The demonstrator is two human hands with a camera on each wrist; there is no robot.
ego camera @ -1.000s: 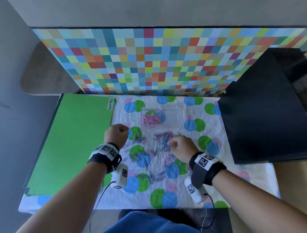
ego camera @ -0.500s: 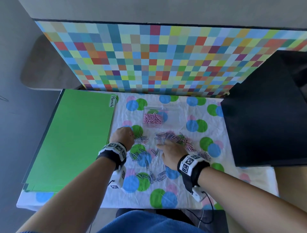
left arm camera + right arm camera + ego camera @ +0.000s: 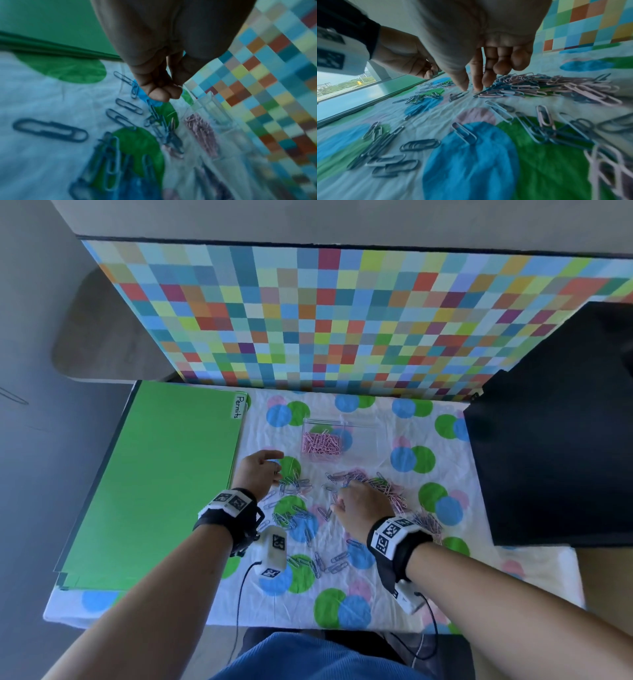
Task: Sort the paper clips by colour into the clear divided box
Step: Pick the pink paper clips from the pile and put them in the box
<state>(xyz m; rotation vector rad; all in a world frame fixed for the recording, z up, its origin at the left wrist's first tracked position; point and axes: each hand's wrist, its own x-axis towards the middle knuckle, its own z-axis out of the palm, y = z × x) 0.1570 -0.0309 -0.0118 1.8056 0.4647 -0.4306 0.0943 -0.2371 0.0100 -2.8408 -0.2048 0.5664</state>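
The clear divided box [image 3: 359,436] stands at the back of the spotted cloth, with pink clips [image 3: 320,444] heaped in its left compartment [image 3: 200,129]. A mixed pink and blue pile [image 3: 383,487] [image 3: 547,86] lies in front of it. Loose blue clips [image 3: 294,517] [image 3: 51,129] are strewn to the left and nearer me. My left hand [image 3: 274,470] [image 3: 164,93] hovers left of the box, fingers curled, a thin wire showing at their tips. My right hand [image 3: 337,501] [image 3: 471,88] reaches down at the pile's left edge, thumb and forefinger straight on the cloth beside a blue clip [image 3: 458,95].
A green folder [image 3: 154,474] labelled "Permits" covers the table's left side. A black panel [image 3: 555,440] rises on the right, and a chequered board [image 3: 342,320] walls the back. The spotted cloth [image 3: 376,601] runs to the table's front edge.
My right hand has slid left off the top of the mixed pile to its left edge. My left hand has stayed by the box, its fist loosening slightly.
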